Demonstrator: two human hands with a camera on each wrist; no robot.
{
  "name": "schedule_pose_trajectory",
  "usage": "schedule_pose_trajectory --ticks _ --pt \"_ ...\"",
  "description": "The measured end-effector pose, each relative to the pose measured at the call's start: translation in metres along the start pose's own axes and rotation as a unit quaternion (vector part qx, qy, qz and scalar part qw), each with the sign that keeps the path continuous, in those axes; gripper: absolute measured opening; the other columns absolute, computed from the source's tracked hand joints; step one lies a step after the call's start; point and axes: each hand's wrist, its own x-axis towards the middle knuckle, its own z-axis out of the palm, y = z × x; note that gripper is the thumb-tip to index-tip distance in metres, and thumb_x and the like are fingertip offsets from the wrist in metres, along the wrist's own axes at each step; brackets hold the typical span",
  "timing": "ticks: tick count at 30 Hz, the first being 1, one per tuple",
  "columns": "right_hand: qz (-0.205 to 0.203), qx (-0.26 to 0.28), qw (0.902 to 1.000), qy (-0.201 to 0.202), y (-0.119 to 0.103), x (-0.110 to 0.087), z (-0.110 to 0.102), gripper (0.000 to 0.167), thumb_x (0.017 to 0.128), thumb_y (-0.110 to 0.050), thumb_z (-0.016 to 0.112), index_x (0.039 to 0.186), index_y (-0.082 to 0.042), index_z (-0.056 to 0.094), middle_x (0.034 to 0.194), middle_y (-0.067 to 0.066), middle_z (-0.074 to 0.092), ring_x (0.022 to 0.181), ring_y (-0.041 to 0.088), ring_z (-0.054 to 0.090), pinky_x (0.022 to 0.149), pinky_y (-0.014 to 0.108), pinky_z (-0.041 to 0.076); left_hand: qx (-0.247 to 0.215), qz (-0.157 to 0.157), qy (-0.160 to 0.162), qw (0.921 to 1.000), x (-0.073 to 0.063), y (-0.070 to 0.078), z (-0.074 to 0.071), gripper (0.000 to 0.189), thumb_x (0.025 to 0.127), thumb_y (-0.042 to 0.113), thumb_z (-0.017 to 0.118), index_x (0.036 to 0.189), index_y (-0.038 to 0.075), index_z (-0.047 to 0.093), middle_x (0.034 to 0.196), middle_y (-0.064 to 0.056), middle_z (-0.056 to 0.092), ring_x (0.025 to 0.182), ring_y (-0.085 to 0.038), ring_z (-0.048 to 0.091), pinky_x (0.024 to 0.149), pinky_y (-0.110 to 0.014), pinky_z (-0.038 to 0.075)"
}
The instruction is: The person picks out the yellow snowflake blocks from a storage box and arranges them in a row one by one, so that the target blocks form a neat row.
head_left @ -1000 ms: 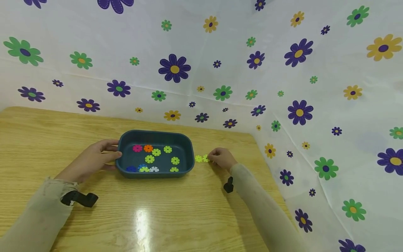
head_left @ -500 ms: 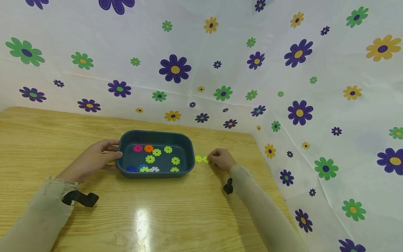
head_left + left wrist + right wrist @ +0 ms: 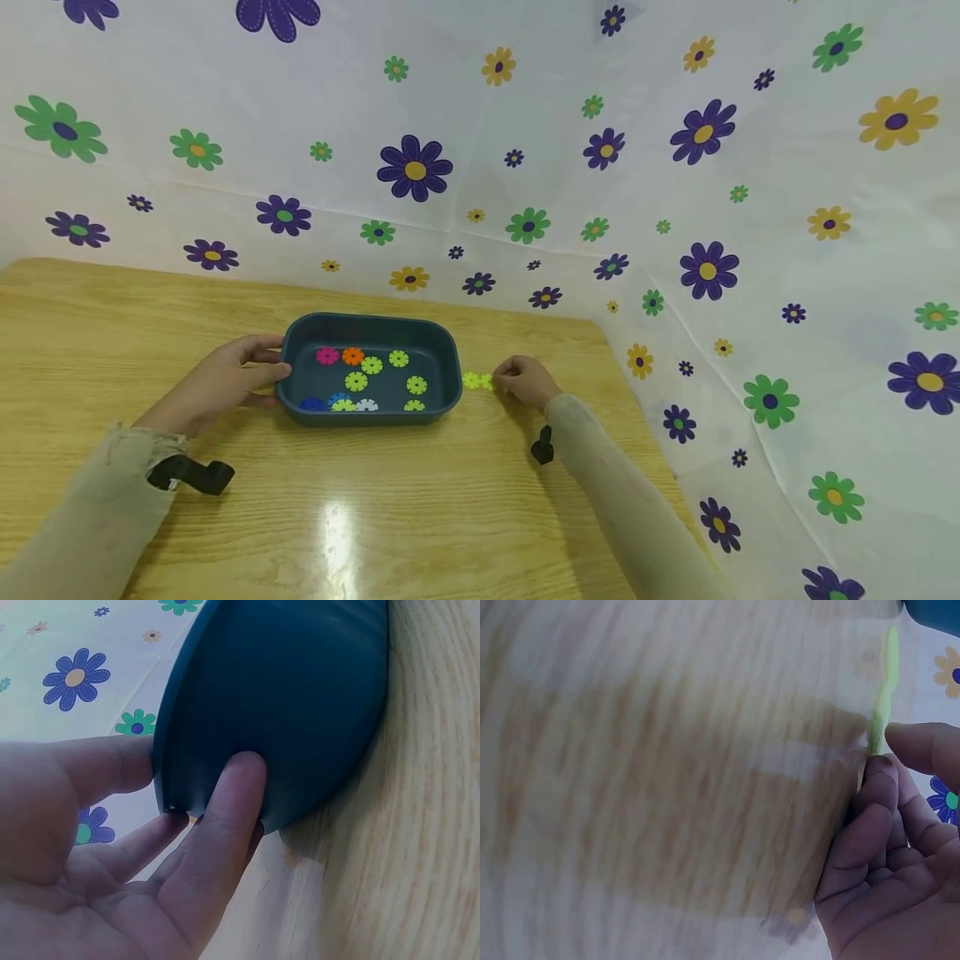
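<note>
A dark teal plastic bin (image 3: 375, 418) rests on the wooden table. My left hand (image 3: 228, 383) grips its left end, the thumb over the rim and other fingers against the outer wall (image 3: 300, 697). Beyond the bin's right end, my right hand (image 3: 529, 383) pinches a yellow-green notched plastic disc (image 3: 487, 382) by its right edge. A second yellow-green disc (image 3: 470, 381) lines up with it on the left, close to the bin. Edge-on in the right wrist view, the discs form one thin strip (image 3: 889, 667) between thumb and fingertips. The fingertips hide part of the held disc.
Inside the bin lie several loose notched discs: a pink one (image 3: 327, 356), an orange one (image 3: 352, 356), a white one (image 3: 367, 405), blue ones and several yellow-green ones. A flower-printed cloth (image 3: 465, 183) hangs behind and to the right of the table (image 3: 420, 508).
The right hand keeps its pinch on the disc, and its fingers now cover slightly more of it. The left hand and the bin stay in place; the head view shifts slightly.
</note>
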Motion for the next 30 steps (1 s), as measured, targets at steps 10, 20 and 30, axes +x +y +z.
schedule_pose_trajectory --ticks 10,20,30 --pt "-0.011 -0.019 0.9995 0.022 0.005 0.004 0.004 0.011 0.099 -0.019 0.070 0.101 -0.008 0.071 0.092 0.005 0.069 0.076 0.017 0.060 0.064 0.027 0.051 0.000 0.001 0.003 1.0000 0.000 -0.002 0.000 0.072 0.106 0.026 0.062 0.161 -0.003 0.025 0.146 -0.029 0.041 0.110 -0.026 0.066 0.088 -0.037 0.064" --pt "-0.033 -0.013 0.9983 0.047 -0.016 -0.009 -0.002 0.017 0.104 -0.024 0.063 0.106 -0.008 0.069 0.100 0.006 0.068 0.081 0.019 0.062 0.071 0.030 0.054 -0.004 0.003 -0.002 1.0000 -0.001 0.000 0.001 0.072 0.106 0.025 0.061 0.160 -0.004 0.024 0.144 -0.029 0.042 0.109 -0.025 0.066 0.088 -0.038 0.064" --pt "-0.136 0.023 0.9900 0.027 -0.084 -0.022 0.010 0.014 0.104 -0.022 0.065 0.110 -0.011 0.070 0.102 0.012 0.070 0.090 0.025 0.064 0.078 0.031 0.057 -0.004 0.003 0.000 1.0000 0.000 -0.002 0.001 0.071 0.106 0.025 0.061 0.160 -0.004 0.024 0.143 -0.029 0.042 0.108 -0.025 0.067 0.088 -0.038 0.064"
